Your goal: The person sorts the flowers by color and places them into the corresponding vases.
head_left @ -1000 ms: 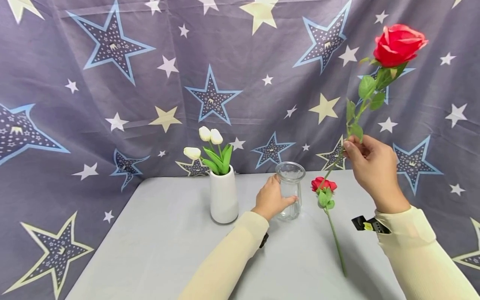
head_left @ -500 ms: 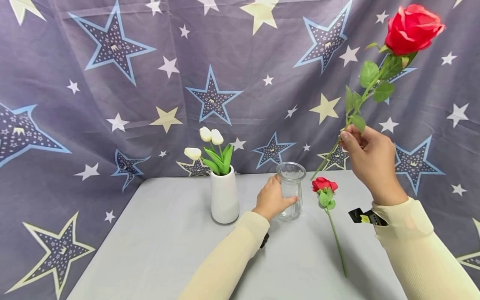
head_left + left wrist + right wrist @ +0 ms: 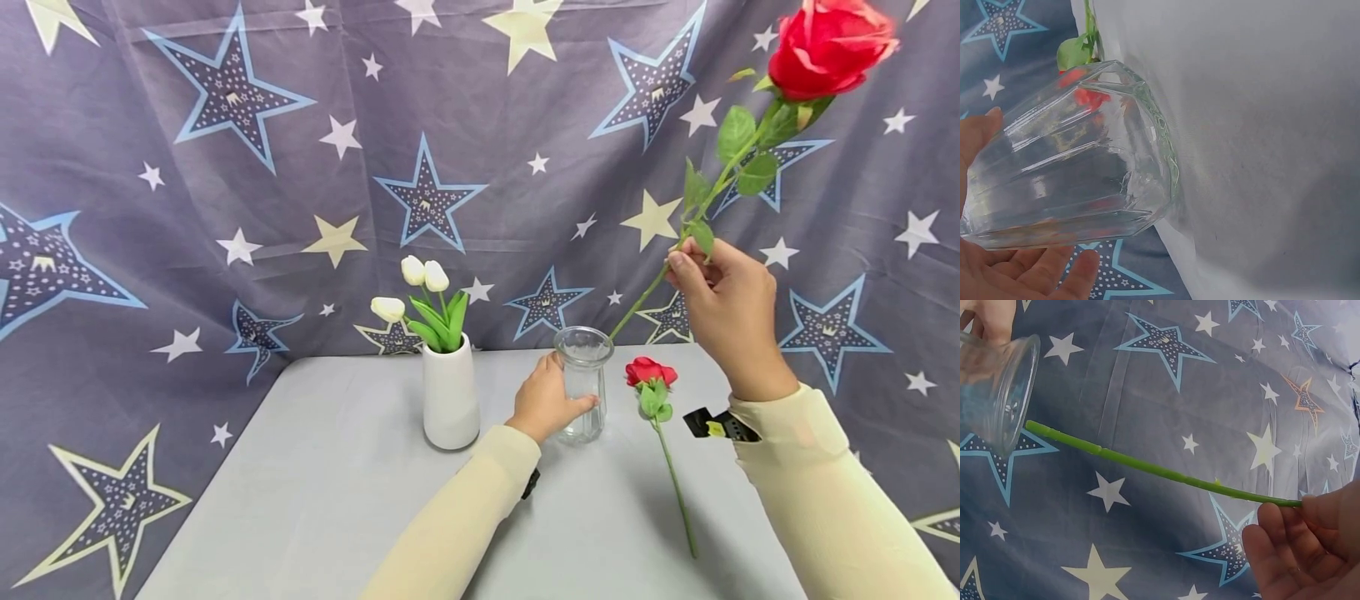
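My left hand grips a clear glass vase that stands on the table, its thumb and fingers around the vase's sides. In the left wrist view the ribbed glass sits between thumb and fingers. My right hand pinches the green stem of a large red rose, raised and slanting up to the right. In the right wrist view the stem's cut end is at the rim of the vase; whether they touch I cannot tell. A second red rose lies on the table right of the vase.
A white vase holding several white tulips stands on the grey table, left of the glass vase. Behind the table hangs a grey-purple cloth with stars.
The right hand has lifted the large rose higher and moved it slightly left, bringing the stem's lower end from over the lying rose to the glass vase's rim. The left hand stays put.
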The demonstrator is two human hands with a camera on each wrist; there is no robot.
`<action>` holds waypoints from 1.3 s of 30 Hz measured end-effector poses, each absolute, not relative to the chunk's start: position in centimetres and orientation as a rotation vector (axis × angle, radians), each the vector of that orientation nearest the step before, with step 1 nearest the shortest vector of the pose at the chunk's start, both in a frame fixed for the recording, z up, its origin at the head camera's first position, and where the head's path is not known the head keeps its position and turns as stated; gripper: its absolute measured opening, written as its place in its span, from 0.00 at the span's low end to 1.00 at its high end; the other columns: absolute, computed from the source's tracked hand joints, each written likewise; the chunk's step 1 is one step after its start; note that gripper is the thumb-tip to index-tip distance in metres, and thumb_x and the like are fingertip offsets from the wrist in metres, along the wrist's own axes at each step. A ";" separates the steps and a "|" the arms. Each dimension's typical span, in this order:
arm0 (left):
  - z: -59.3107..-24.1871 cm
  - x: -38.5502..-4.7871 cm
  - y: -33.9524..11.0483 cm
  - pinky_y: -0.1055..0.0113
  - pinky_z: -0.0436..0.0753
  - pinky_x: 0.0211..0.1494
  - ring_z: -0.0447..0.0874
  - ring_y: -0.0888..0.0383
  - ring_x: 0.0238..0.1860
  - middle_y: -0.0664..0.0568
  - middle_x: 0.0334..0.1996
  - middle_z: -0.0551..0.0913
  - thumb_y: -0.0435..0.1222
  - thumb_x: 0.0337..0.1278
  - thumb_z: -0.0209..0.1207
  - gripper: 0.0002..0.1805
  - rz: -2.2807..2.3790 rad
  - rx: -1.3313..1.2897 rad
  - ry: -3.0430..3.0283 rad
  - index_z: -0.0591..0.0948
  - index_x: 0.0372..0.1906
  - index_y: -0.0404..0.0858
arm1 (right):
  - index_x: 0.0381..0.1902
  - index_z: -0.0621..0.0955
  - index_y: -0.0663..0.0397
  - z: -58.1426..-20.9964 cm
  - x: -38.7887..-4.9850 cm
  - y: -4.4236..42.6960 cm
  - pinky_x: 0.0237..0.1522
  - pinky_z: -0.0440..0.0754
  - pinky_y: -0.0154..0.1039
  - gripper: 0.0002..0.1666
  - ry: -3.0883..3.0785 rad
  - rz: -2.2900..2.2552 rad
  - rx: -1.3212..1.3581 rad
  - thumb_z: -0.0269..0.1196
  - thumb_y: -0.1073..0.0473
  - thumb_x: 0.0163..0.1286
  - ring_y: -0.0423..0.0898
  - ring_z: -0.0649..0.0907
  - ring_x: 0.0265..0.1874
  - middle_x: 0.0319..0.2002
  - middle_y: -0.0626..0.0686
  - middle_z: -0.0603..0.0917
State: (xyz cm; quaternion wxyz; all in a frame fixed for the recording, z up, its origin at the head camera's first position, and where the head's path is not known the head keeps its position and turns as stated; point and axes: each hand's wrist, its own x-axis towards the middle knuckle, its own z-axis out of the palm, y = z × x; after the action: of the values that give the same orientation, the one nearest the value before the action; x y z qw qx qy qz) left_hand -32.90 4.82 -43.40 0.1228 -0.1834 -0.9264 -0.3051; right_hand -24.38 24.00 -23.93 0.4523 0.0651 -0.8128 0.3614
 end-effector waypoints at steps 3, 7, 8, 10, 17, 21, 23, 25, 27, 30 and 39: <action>-43.4 -33.0 4.8 0.54 0.83 0.60 0.84 0.50 0.58 0.49 0.64 0.77 0.61 0.50 0.73 0.47 -0.895 -0.533 -2.704 0.70 0.70 0.42 | 0.41 0.87 0.54 -24.2 -24.6 23.7 0.30 0.72 0.25 0.16 -2.013 0.892 0.168 0.63 0.47 0.76 0.18 0.81 0.29 0.34 0.56 0.92; -43.6 -33.1 4.9 0.54 0.83 0.61 0.84 0.50 0.58 0.49 0.64 0.77 0.61 0.50 0.73 0.47 -0.898 -0.530 -2.708 0.70 0.70 0.42 | 0.41 0.87 0.55 -24.9 -24.9 23.5 0.27 0.70 0.27 0.16 -2.028 0.893 0.178 0.64 0.47 0.76 0.17 0.81 0.29 0.33 0.55 0.92; -43.6 -33.2 4.9 0.54 0.83 0.60 0.84 0.50 0.58 0.49 0.64 0.77 0.61 0.50 0.73 0.47 -0.896 -0.528 -2.709 0.70 0.70 0.42 | 0.42 0.87 0.55 -25.1 -25.0 23.4 0.26 0.69 0.27 0.16 -2.035 0.890 0.180 0.64 0.47 0.76 0.17 0.81 0.28 0.33 0.55 0.92; -43.6 -33.2 4.9 0.54 0.83 0.61 0.84 0.50 0.58 0.49 0.64 0.76 0.62 0.50 0.73 0.48 -0.892 -0.527 -2.712 0.70 0.70 0.42 | 0.42 0.86 0.55 -25.6 -25.2 23.4 0.23 0.68 0.29 0.16 -2.049 0.888 0.176 0.64 0.48 0.76 0.18 0.80 0.28 0.32 0.55 0.91; -43.7 -33.2 4.9 0.55 0.83 0.61 0.83 0.51 0.58 0.48 0.65 0.76 0.62 0.51 0.72 0.49 -0.882 -0.524 -2.720 0.69 0.71 0.40 | 0.44 0.86 0.55 -26.9 -25.7 23.4 0.19 0.67 0.29 0.16 -2.083 0.894 0.166 0.64 0.48 0.76 0.17 0.80 0.29 0.34 0.55 0.92; -43.7 -33.2 4.9 0.55 0.83 0.61 0.84 0.50 0.58 0.48 0.65 0.76 0.62 0.51 0.72 0.49 -0.883 -0.519 -2.716 0.69 0.71 0.40 | 0.42 0.86 0.55 -27.6 -25.8 23.4 0.21 0.70 0.27 0.16 -2.079 0.902 0.175 0.64 0.48 0.76 0.18 0.80 0.29 0.33 0.55 0.92; -43.8 -33.2 4.9 0.55 0.83 0.61 0.84 0.50 0.58 0.48 0.65 0.76 0.62 0.51 0.72 0.50 -0.878 -0.524 -2.713 0.68 0.72 0.40 | 0.41 0.86 0.56 -28.0 -25.8 23.5 0.23 0.71 0.25 0.14 -2.061 0.904 0.178 0.65 0.50 0.76 0.17 0.80 0.28 0.33 0.56 0.91; -43.9 -33.3 4.9 0.55 0.83 0.60 0.84 0.51 0.58 0.48 0.65 0.76 0.63 0.51 0.72 0.50 -0.870 -0.532 -2.711 0.68 0.72 0.40 | 0.40 0.86 0.57 -28.3 -25.8 23.5 0.26 0.74 0.22 0.13 -2.041 0.919 0.186 0.65 0.52 0.75 0.17 0.80 0.28 0.32 0.57 0.91; -43.9 -33.4 4.9 0.55 0.83 0.60 0.84 0.51 0.58 0.48 0.65 0.76 0.63 0.50 0.72 0.50 -0.862 -0.536 -2.706 0.68 0.72 0.40 | 0.39 0.86 0.59 -28.5 -25.9 23.5 0.30 0.76 0.19 0.12 -2.017 0.949 0.198 0.66 0.54 0.75 0.18 0.81 0.29 0.33 0.58 0.91; -43.8 -33.4 4.7 0.55 0.84 0.59 0.84 0.51 0.57 0.49 0.65 0.76 0.63 0.50 0.72 0.50 -0.861 -0.517 -2.706 0.69 0.72 0.41 | 0.39 0.85 0.60 -28.7 -26.1 23.4 0.36 0.80 0.18 0.11 -1.994 1.011 0.232 0.67 0.56 0.74 0.22 0.84 0.30 0.35 0.57 0.91; -43.7 -33.3 4.9 0.55 0.82 0.62 0.82 0.51 0.61 0.49 0.67 0.75 0.63 0.50 0.72 0.51 -0.880 -0.521 -2.727 0.68 0.73 0.41 | 0.39 0.86 0.59 -29.8 -26.2 23.6 0.31 0.78 0.19 0.13 -2.028 0.987 0.216 0.66 0.53 0.74 0.19 0.83 0.30 0.34 0.57 0.91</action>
State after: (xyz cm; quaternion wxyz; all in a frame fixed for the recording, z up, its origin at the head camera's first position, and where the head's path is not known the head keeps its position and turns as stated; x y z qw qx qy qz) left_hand -33.30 4.90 -43.69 0.1143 -0.1778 -0.9302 -0.3001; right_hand -26.20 23.56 -29.79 0.4238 0.0863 -0.8107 0.3945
